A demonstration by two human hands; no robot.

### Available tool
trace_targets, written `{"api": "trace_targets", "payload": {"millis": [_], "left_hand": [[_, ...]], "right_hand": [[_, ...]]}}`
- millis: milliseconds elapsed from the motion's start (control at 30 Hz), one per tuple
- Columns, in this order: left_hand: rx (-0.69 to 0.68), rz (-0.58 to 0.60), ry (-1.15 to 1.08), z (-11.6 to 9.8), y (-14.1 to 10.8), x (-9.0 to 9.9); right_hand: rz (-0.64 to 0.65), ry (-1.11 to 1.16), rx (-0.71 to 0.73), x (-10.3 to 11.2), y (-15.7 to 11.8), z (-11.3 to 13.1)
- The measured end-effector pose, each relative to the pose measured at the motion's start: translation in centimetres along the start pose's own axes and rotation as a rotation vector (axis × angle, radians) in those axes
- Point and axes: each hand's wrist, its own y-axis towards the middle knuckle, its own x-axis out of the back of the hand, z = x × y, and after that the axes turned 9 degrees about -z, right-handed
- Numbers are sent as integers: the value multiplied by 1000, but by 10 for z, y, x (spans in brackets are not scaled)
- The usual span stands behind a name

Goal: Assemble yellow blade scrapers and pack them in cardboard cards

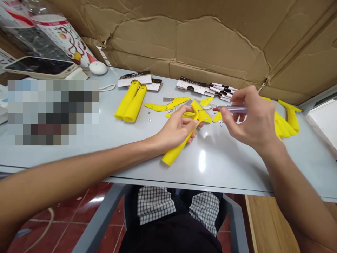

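My left hand (176,128) is wrapped round a yellow plastic handle (176,151) with a wide flared head, holding it tilted above the table. In my right hand (250,123) is a screwdriver (234,109) with a clear purplish grip and a red collar. Its shaft points left, and the tip meets the flared head near a small screw hole. Behind and beneath the head lie flat yellow plates (158,106), a thin metal blade (168,99) and small loose nuts (149,119). My fingers partly cover the handle's neck.
Two yellow tubular handles (134,107) lie left of centre, with more yellow parts (285,124) at right. Printed card sleeves (191,85) sit along the cardboard wall (210,45). A phone (39,66), a white rounded object (98,68) and bottles (61,35) occupy the back left.
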Motion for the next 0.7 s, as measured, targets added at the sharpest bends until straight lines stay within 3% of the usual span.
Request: {"api": "trace_targets", "payload": {"millis": [100,200,300,500,700], "left_hand": [[85,-54,-8,-7,1,-2],[151,-87,-80,-11,1,-3],[156,-64,-129,-11,-1,-2],[144,-46,-166,-9,-1,2],[172,-57,-150,-11,-2,1]], "right_hand": [[73,107,5,-6,-1,0],[28,123,-29,-11,-4,-3],[8,117,-78,-11,-4,-4],[122,217,-106,-3,-1,0],[45,169,-96,-9,-4,-7]]}}
